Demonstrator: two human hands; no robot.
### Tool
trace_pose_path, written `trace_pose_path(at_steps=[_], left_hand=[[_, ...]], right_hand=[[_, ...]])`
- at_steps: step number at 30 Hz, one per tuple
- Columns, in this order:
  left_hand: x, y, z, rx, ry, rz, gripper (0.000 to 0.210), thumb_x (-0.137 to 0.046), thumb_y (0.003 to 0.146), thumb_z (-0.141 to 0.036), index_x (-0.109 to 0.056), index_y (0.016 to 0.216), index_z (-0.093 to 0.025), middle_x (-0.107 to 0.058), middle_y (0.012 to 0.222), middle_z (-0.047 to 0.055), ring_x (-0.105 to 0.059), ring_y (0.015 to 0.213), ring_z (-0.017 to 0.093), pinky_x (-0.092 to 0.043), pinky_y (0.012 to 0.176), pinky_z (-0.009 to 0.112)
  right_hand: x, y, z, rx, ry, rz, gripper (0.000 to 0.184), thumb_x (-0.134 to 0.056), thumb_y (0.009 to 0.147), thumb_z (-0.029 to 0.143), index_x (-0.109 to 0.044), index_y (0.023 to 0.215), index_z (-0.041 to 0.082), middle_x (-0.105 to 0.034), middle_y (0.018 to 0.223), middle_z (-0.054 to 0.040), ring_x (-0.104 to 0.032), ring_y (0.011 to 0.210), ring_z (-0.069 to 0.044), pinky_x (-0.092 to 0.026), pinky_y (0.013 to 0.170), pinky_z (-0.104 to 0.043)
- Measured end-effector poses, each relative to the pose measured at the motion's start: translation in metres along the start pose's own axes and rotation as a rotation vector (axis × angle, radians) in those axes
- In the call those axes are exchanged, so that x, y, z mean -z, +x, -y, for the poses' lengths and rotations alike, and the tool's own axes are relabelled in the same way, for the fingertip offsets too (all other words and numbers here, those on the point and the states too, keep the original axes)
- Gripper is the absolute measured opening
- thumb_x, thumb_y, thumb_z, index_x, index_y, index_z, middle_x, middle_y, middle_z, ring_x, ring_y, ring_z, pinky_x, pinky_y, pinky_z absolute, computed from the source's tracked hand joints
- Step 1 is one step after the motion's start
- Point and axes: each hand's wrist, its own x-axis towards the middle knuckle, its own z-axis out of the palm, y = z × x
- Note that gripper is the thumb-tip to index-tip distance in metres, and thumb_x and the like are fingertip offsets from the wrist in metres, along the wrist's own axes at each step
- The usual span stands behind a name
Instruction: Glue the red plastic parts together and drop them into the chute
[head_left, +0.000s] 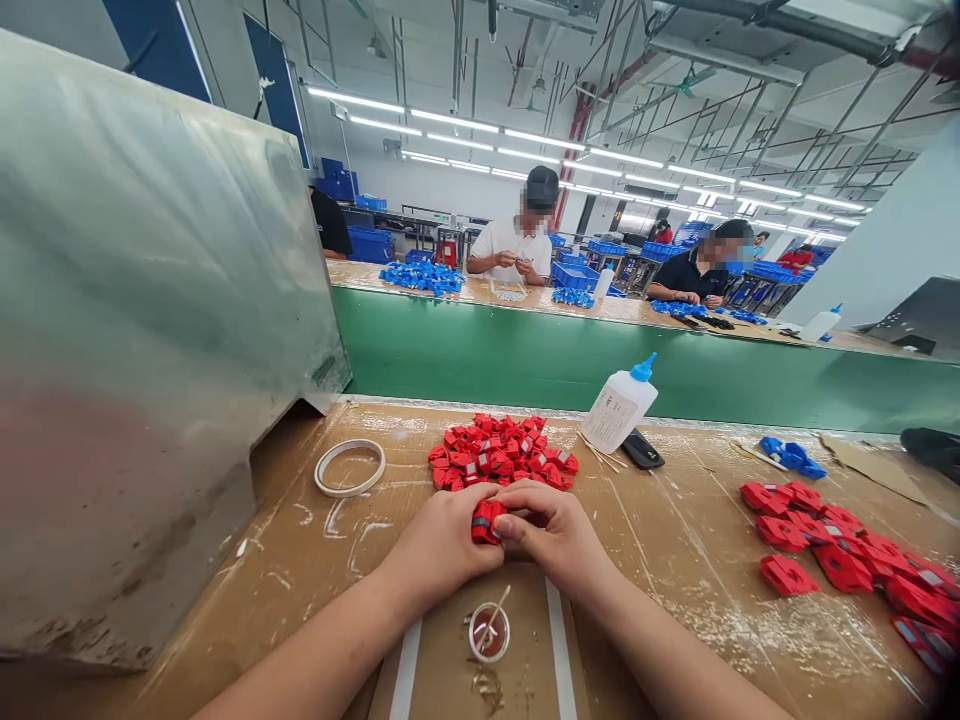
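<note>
Between my two hands is a small red plastic part [486,522] with a dark band. My left hand [442,535] wraps round it from the left, and my right hand [551,525] pinches it with the thumb on its right side. Just behind them lies a pile of red plastic parts [499,450], some with grey patches. Below my hands a small round cup [489,648] of reddish liquid stands on a cardboard sheet [442,690], a thin wooden stick [495,615] leaning in it.
A roll of tape [349,468] lies at left, beside a large metal housing [150,350]. A white bottle [619,410] with a blue cap stands behind right, near a black object [643,450]. More red parts [844,560] spread at right. Co-workers sit beyond the green belt [525,345].
</note>
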Motion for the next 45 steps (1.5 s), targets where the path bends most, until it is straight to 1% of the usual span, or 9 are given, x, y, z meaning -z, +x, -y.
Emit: trace_pose_path(at_steps=[4, 11, 17, 21, 24, 28, 36, 41, 45], left_hand=[[0.002, -0.001, 0.0, 0.027, 0.009, 0.014, 0.035, -0.062, 0.071, -0.014, -0.068, 0.102, -0.028, -0.072, 0.096, -0.006, -0.066, 0.082, 0.018, -0.041, 0.07, 0.025], [0.005, -0.004, -0.001, 0.045, 0.106, -0.003, 0.047, -0.065, 0.072, -0.016, -0.063, 0.116, -0.03, -0.072, 0.106, -0.003, -0.067, 0.093, 0.025, -0.042, 0.077, 0.028], [0.008, -0.003, -0.005, 0.02, -0.163, -0.109, 0.045, -0.074, 0.078, -0.021, -0.049, 0.115, -0.026, -0.066, 0.094, -0.005, -0.061, 0.079, 0.016, -0.043, 0.07, 0.024], [0.005, -0.005, -0.001, -0.05, -0.145, -0.095, 0.051, -0.074, 0.089, -0.045, -0.049, 0.131, -0.032, -0.064, 0.123, -0.002, -0.062, 0.108, 0.02, -0.046, 0.091, 0.027], [0.0, -0.005, 0.004, -0.102, -0.056, -0.105, 0.059, -0.059, 0.099, -0.052, -0.034, 0.15, -0.037, -0.043, 0.154, -0.003, -0.042, 0.141, 0.021, -0.034, 0.116, 0.033], [-0.006, -0.005, 0.007, -0.118, -0.015, -0.112, 0.064, -0.049, 0.102, -0.055, -0.021, 0.157, -0.035, -0.033, 0.16, -0.002, -0.035, 0.146, 0.021, -0.031, 0.121, 0.035], [0.0, -0.007, 0.005, -0.142, -0.081, -0.153, 0.057, -0.056, 0.1, -0.052, -0.035, 0.151, -0.033, -0.048, 0.15, 0.002, -0.048, 0.136, 0.023, -0.039, 0.113, 0.035], [0.003, -0.007, 0.004, -0.096, -0.283, -0.192, 0.045, -0.073, 0.09, -0.049, -0.059, 0.125, -0.026, -0.066, 0.121, 0.004, -0.064, 0.109, 0.022, -0.05, 0.094, 0.029], [0.001, -0.007, 0.005, -0.085, -0.508, -0.145, 0.044, -0.079, 0.087, -0.042, -0.062, 0.123, -0.023, -0.067, 0.116, 0.005, -0.065, 0.108, 0.021, -0.052, 0.094, 0.025]], right_hand=[[-0.004, -0.001, 0.001, 0.017, -0.007, -0.01, 0.02, -0.078, 0.086, 0.038, -0.078, 0.095, 0.021, -0.073, 0.099, -0.0058, -0.066, 0.092, -0.019, -0.05, 0.083, -0.029], [-0.007, 0.001, 0.001, 0.037, 0.018, 0.011, 0.018, -0.077, 0.087, 0.037, -0.077, 0.094, 0.021, -0.072, 0.095, -0.0044, -0.065, 0.088, -0.017, -0.05, 0.078, -0.027], [-0.006, -0.004, 0.004, 0.158, -0.015, -0.141, 0.017, -0.072, 0.092, 0.035, -0.075, 0.104, 0.023, -0.071, 0.105, -0.0047, -0.066, 0.099, -0.018, -0.051, 0.087, -0.027], [-0.006, -0.005, 0.002, 0.083, 0.104, -0.276, 0.02, -0.071, 0.092, 0.038, -0.074, 0.105, 0.022, -0.071, 0.105, -0.0054, -0.067, 0.097, -0.019, -0.053, 0.087, -0.028], [-0.006, -0.004, -0.001, 0.071, 0.148, -0.337, 0.021, -0.076, 0.088, 0.038, -0.076, 0.102, 0.022, -0.07, 0.105, -0.006, -0.066, 0.098, -0.019, -0.054, 0.087, -0.029], [-0.008, -0.006, 0.001, 0.148, 0.086, -0.348, 0.014, -0.072, 0.092, 0.034, -0.08, 0.1, 0.025, -0.071, 0.107, -0.006, -0.067, 0.102, -0.019, -0.054, 0.093, -0.031], [-0.009, -0.006, 0.002, 0.2, 0.121, -0.222, 0.02, -0.066, 0.096, 0.036, -0.077, 0.111, 0.027, -0.066, 0.12, -0.0081, -0.063, 0.116, -0.021, -0.054, 0.101, -0.034], [-0.011, -0.006, 0.003, 0.136, 0.319, -0.136, 0.05, -0.07, 0.093, 0.042, -0.056, 0.139, 0.029, -0.058, 0.138, -0.0098, -0.058, 0.127, -0.023, -0.051, 0.108, -0.038], [-0.009, -0.008, 0.008, 0.135, 0.282, -0.048, 0.055, -0.067, 0.094, 0.048, -0.054, 0.143, 0.025, -0.055, 0.145, -0.0111, -0.055, 0.132, -0.026, -0.046, 0.114, -0.041]])
